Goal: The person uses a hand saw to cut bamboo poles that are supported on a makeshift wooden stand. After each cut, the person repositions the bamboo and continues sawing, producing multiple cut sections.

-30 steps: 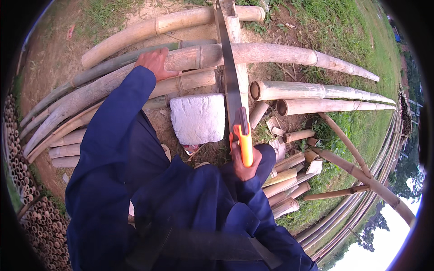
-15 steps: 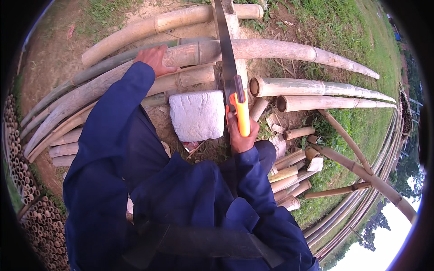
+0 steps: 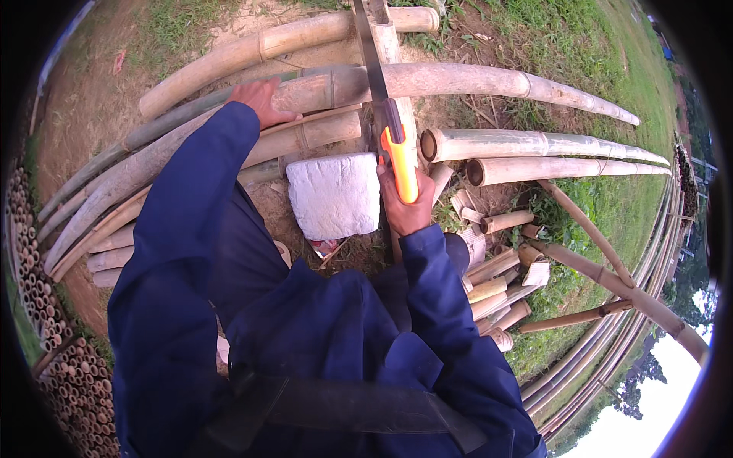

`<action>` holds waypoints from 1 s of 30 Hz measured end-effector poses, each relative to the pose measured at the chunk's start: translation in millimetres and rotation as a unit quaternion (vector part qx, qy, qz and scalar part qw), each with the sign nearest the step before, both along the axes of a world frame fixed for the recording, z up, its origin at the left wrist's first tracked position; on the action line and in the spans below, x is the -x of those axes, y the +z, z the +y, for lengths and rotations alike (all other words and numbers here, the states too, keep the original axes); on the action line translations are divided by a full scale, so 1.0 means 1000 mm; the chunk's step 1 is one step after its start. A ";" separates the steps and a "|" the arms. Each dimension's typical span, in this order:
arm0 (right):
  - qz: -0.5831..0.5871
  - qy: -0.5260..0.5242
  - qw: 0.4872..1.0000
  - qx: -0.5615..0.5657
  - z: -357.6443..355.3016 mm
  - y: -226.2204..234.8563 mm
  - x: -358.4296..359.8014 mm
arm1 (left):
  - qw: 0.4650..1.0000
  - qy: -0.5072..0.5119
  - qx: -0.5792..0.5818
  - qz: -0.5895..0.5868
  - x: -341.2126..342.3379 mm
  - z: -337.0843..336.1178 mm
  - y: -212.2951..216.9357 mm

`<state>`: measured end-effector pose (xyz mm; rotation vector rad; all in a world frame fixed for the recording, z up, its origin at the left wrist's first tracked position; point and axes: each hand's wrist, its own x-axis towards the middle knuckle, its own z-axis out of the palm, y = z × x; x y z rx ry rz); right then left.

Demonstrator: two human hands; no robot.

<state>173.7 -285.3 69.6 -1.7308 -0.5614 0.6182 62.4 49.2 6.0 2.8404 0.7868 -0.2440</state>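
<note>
My right hand [image 3: 405,210] grips the orange handle of a handsaw [image 3: 400,164], whose long blade [image 3: 372,61] runs away from me across a thick bamboo pole [image 3: 458,80]. My left hand [image 3: 259,101] lies flat on the same pole, left of the blade, pressing it down. The pole rests crosswise on a wooden support [image 3: 385,38]. Both arms wear dark blue sleeves.
A white stone block [image 3: 334,195] sits just below the pole between my arms. More long bamboo poles [image 3: 534,145] lie right and left, short cut-off pieces [image 3: 496,278] by my right elbow. Stacked bamboo tubes [image 3: 38,305] line the left edge; grass lies beyond.
The saw has moved forward, away from me, along the cut; my right hand followed it up. The left hand stayed on the pole.
</note>
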 end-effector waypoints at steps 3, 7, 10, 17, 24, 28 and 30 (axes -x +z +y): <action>0.013 0.012 0.998 0.067 -0.044 0.009 0.027 | 1.000 0.002 0.009 0.018 0.013 -0.010 -0.007; -0.025 -0.025 0.999 0.030 -0.145 0.014 0.080 | 0.999 0.016 -0.012 0.033 0.002 -0.012 0.002; 0.022 -0.010 0.996 0.086 -0.091 0.020 0.047 | 0.999 0.027 0.020 0.009 0.001 -0.009 -0.004; 0.059 0.006 0.993 0.103 -0.108 0.014 0.050 | 0.999 0.016 0.023 0.045 0.004 0.004 0.003; 0.027 -0.006 0.996 0.083 -0.070 0.002 0.027 | 0.999 0.030 0.008 0.028 -0.002 -0.014 -0.002; 0.013 0.005 1.000 0.010 -0.020 -0.001 0.007 | 1.000 -0.015 0.011 0.012 0.005 0.005 -0.002; 0.068 -0.017 0.996 0.061 -0.074 0.012 0.039 | 1.000 -0.002 0.004 0.018 0.008 0.002 -0.001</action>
